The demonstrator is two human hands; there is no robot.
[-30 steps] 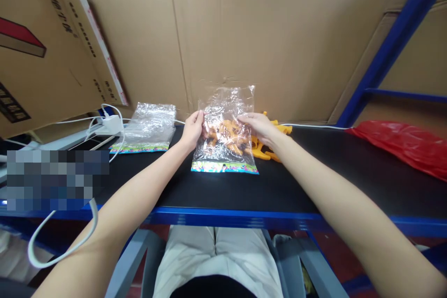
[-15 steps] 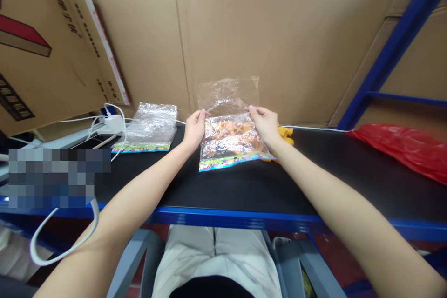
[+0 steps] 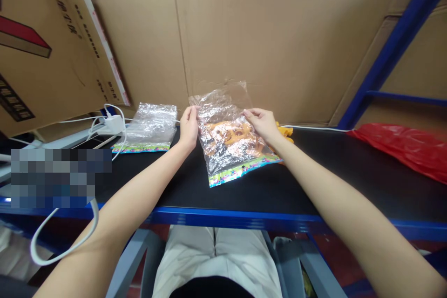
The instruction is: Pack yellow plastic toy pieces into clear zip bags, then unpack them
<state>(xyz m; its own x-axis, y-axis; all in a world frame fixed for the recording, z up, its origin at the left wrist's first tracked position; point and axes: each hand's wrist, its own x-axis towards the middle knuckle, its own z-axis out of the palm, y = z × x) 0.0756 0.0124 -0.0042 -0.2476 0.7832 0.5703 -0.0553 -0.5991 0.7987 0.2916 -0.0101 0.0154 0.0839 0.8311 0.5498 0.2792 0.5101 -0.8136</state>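
Observation:
A clear plastic bag (image 3: 223, 158) with a green and blue printed strip along its near edge is stretched between my hands, tilted above the table. My left hand (image 3: 189, 128) pinches its left side. On the right side, my right hand (image 3: 261, 123) grips the film between thumb and fingers. Orange-yellow pieces (image 3: 287, 131) lie behind the bag and stick out past my right hand. More orange shows through the film; whether any of it is inside the bag I cannot tell.
A stack of clear bags (image 3: 150, 125) lies on the black tabletop (image 3: 321, 172) to the left, beside a white charger (image 3: 114, 124) and cables. Red plastic (image 3: 405, 149) rests at the right. A cardboard wall (image 3: 279, 46) closes off the back, and a blue edge (image 3: 237, 219) runs along the front.
The bag has turned so its printed strip slants, with the left corner lower and nearer. Its upper flap has crumpled. My left hand has shifted slightly left; my right hand has barely moved.

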